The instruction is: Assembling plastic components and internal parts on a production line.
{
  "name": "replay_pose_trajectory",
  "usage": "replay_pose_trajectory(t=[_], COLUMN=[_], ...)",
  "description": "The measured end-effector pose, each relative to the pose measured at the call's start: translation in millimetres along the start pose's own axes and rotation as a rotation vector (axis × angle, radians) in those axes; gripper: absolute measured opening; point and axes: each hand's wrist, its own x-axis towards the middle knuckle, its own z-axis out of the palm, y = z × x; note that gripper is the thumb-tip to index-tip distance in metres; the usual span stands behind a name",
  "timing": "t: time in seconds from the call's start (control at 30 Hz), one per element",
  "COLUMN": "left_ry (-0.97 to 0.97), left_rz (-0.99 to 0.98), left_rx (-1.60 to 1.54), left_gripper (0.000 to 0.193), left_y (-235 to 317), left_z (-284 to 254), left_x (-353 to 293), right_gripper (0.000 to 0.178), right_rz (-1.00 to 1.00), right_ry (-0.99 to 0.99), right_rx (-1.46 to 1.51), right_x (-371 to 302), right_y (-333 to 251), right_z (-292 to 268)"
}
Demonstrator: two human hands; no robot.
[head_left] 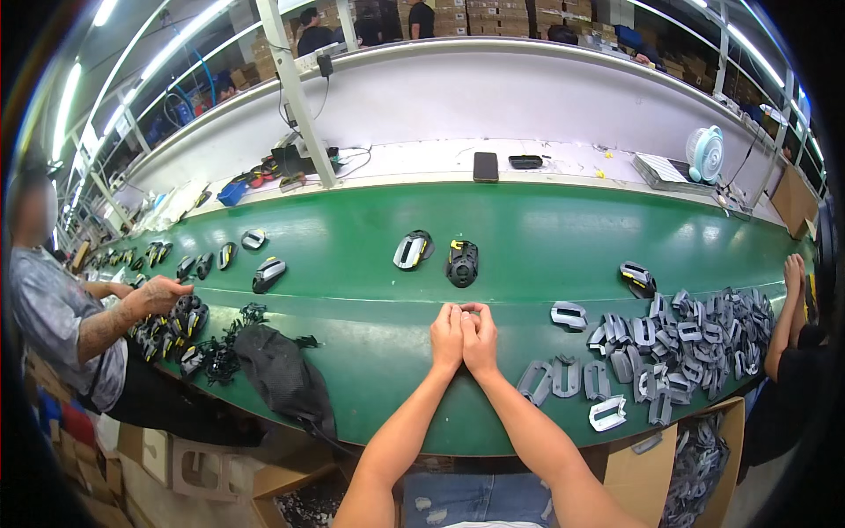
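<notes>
My left hand (446,334) and my right hand (480,336) rest side by side at the middle of the green work surface, touching each other. Their fingers are closed, and nothing shows in either hand. Just beyond them lie a black oval part with a light grey ring (413,251) and a black oval part with yellow bits (462,264). To the right, a single grey oval frame (569,316) lies apart from a large heap of grey plastic frames (691,339). A black part with grey and yellow (637,279) sits behind that heap.
A dark mesh bag (283,374) lies at left beside small black pieces (227,352). A co-worker (66,308) handles parts there; another person's arm (786,317) rests at far right. A cardboard box (641,475) of frames stands below. A phone-like black slab (485,166) and fan (705,154) occupy the shelf.
</notes>
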Motion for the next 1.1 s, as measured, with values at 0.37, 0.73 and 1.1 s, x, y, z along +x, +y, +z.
replay_pose_trajectory(t=[0.37, 0.73, 1.1], left_ry=[0.009, 0.027, 0.004], left_rz=[0.02, 0.055, 0.024], left_rx=[0.005, -0.023, -0.047], left_gripper=[0.025, 0.025, 0.024], left_y=[-5, -2, -8], left_z=[-2, 1, 0], left_x=[3, 4, 2], right_gripper=[0.018, 0.02, 0.019], right_rz=[-0.049, -0.013, -0.015], right_ry=[0.034, 0.013, 0.031], right_rx=[-0.016, 0.013, -0.009], right_x=[1, 2, -3], right_y=[4, -2, -5], right_z=[5, 2, 3])
